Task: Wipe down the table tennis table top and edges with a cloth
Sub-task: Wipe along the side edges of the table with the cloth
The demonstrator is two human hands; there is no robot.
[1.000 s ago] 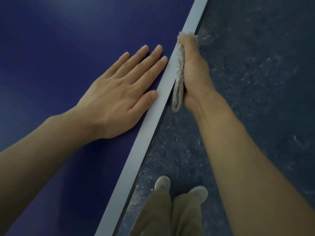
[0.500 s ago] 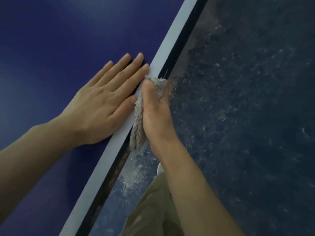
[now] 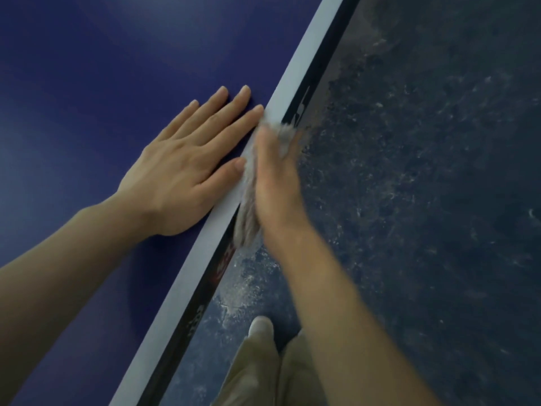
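The right hand is seen wrapped over a pale, shaggy cloth, fingers curled down across it so that the cloth is clamped against the side edge of the table tennis table. The hand is motion-blurred; exact finger placement cannot be resolved. The cloth is bunched lengthwise along the white boundary line and hangs over the dark side rail, where red and white lettering is partly visible. A tuft protrudes past the fingertips, another below the wrist.

The left hand is laid flat on the blue top, fingers straight and slightly spread, nothing held; its thumb tip and index fingertip lie touching or just beside the cloth.

Beyond the edge, a dark speckled floor, khaki trousers and a pale shoe are noted.

Judged step: wiping along the side edge.

Risks judged:
- The bunched cloth may roll out from under the palm, because only part of it is pinned.
- The rail's lower face may be missed, since most of the cloth sits high on the edge.
- The bracing fingers may be struck, given how close they lie.
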